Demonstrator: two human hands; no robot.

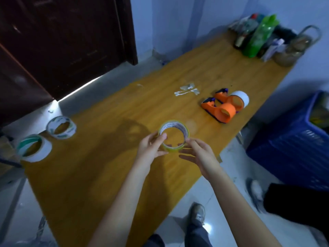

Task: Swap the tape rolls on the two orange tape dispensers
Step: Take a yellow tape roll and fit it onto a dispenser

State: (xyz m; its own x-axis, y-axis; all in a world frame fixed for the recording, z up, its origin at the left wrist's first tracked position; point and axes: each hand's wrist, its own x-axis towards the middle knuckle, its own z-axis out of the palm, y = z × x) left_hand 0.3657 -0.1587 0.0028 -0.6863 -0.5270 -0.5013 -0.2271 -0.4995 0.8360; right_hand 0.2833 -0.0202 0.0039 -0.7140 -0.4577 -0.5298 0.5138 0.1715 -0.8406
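A yellowish clear tape roll (175, 128) is held above the middle of the wooden table (99, 175). My left hand (151, 148) grips its left side with the thumb inside the core, and my right hand (201, 155) pinches its right rim. Two orange tape dispensers lie side by side at the right of the table: the nearer one (219, 110) shows a bare orange hub, and the farther one (229, 99) has a white roll (243, 98) on it. Two more tape rolls rest at the table's left edge, one white with a green core (33, 148) and one printed white (61, 127).
Bits of torn tape (187, 90) lie stuck on the table behind the dispensers. Bottles and jars (267, 36) crowd the far right corner. A blue plastic basket (293, 138) stands on the floor to the right. A dark door (62, 41) is at the upper left.
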